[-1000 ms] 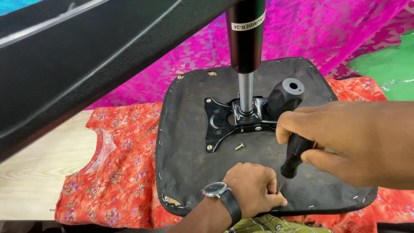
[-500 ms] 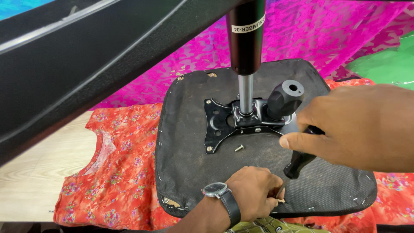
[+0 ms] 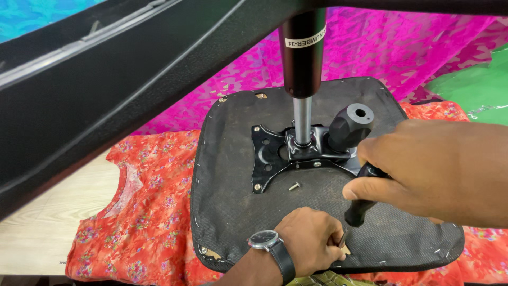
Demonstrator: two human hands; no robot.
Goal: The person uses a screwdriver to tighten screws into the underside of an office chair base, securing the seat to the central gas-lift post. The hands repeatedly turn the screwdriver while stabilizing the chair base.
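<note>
In the head view, an upturned black seat pan (image 3: pixel 238 212) lay at centre frame on orange floral cloth (image 3: pixel 143 222). The right hand (image 3: pixel 428 169), at right, was curled round a black screwdriver handle (image 3: pixel 361 206), its shaft angling down toward the lower centre. There the left hand (image 3: pixel 309 246), wearing a wristwatch (image 3: pixel 263 240), pinched closed at the tool's tip. A loose screw (image 3: pixel 293 186) lay just beside the metal mounting plate (image 3: pixel 296 156), under the gas-lift column (image 3: pixel 302 69) and beside a black knob (image 3: pixel 350 125)
</note>
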